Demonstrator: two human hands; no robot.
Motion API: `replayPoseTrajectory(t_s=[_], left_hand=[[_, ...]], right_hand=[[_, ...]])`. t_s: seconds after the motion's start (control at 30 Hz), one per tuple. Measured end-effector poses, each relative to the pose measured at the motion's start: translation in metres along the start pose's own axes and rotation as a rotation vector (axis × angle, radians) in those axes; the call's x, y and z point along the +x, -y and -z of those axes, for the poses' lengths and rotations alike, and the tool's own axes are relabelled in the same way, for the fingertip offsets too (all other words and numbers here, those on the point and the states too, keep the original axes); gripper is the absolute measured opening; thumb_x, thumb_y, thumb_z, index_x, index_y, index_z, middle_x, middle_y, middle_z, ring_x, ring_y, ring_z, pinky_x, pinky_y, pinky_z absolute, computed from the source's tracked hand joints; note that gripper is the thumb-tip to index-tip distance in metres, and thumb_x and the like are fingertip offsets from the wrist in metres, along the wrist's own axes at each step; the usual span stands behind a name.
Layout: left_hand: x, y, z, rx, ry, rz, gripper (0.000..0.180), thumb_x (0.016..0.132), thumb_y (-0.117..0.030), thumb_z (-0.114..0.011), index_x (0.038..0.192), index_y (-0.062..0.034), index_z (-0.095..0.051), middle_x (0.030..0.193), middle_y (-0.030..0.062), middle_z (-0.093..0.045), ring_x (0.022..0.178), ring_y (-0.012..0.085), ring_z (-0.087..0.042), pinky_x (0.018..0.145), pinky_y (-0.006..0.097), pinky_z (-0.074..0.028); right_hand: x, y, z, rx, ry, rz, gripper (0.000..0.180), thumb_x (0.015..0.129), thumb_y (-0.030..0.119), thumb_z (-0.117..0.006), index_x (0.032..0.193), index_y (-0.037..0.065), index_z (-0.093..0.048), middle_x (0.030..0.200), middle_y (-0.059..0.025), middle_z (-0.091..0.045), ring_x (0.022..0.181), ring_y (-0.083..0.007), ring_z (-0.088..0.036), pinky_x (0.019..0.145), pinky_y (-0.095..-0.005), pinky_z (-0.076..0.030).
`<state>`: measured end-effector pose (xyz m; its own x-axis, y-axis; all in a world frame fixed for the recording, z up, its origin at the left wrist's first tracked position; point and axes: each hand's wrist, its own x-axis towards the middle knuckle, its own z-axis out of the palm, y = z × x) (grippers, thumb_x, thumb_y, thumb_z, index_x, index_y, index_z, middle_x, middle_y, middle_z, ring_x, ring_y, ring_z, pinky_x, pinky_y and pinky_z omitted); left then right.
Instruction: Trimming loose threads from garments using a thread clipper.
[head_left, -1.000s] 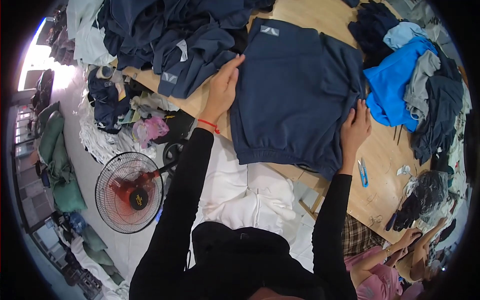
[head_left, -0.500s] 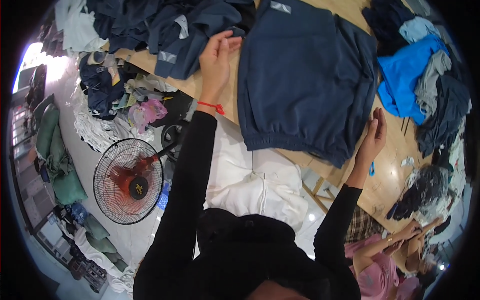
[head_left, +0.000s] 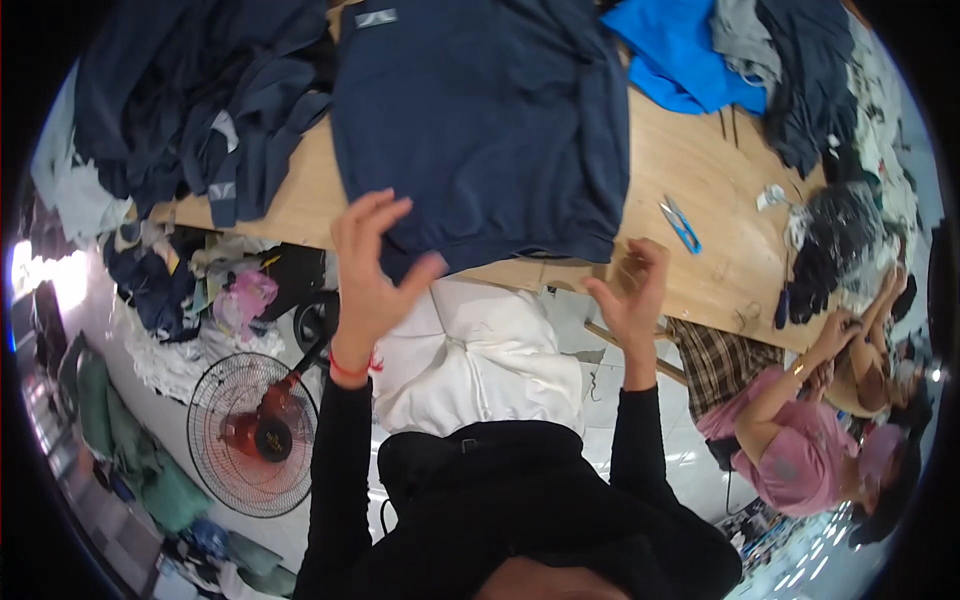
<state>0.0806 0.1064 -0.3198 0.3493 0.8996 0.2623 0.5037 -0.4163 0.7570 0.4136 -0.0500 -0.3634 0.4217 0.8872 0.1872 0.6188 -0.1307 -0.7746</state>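
Note:
A dark navy garment (head_left: 480,130) lies spread on the wooden table, its gathered elastic edge toward me and hanging slightly over the table edge. A small light patch (head_left: 377,18) marks its far left part. My left hand (head_left: 368,265), a red string around the wrist, is at the garment's near left corner with thumb and fingers spread. It overlaps the corner in view; whether it touches the cloth I cannot tell. Just beyond the near right corner is my right hand (head_left: 635,295), fingers apart and slightly curled, holding nothing.
Blue-handled thread snips (head_left: 681,224) lie on the table (head_left: 700,170) at right. Navy garments (head_left: 210,110) are heaped at left, a bright blue cloth (head_left: 680,55) at far right. A standing fan (head_left: 252,435) is at lower left. A co-worker in pink (head_left: 795,440) sits at right.
My hands have come from the garment's sides to its near corners, and my left fingers have spread. The view has shifted, and the snips now show fully.

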Motion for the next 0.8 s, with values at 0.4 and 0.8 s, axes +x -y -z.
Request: replayPoseTrajectory(t_s=[0.4,0.8], left_hand=[[-0.041,0.008,-0.012,0.188,-0.206,0.067,0.014,0.089,0.006,-0.078,0.093,0.0011,-0.066,0.099,0.0131,-0.069,0.085,0.0305,-0.068,0.072,0.038,-0.055],[-0.020,-0.020,-0.044,0.314,0.193,-0.301,0.029,0.084,0.001,-0.071,0.112,-0.0020,-0.077,0.143,0.0113,-0.070,0.127,0.0297,-0.066,0.105,0.045,-0.048]], right_hand=[[0.004,0.016,-0.034,-0.263,-0.191,0.425,0.036,0.064,-0.011,-0.071,0.096,0.006,-0.075,0.094,-0.0094,-0.062,0.085,-0.0311,-0.058,0.073,-0.0435,-0.046],[0.003,0.033,-0.028,-0.186,-0.072,0.298,0.036,0.077,-0.011,-0.073,0.110,0.002,-0.075,0.104,-0.0150,-0.069,0.094,-0.0364,-0.064,0.080,-0.0440,-0.053]])
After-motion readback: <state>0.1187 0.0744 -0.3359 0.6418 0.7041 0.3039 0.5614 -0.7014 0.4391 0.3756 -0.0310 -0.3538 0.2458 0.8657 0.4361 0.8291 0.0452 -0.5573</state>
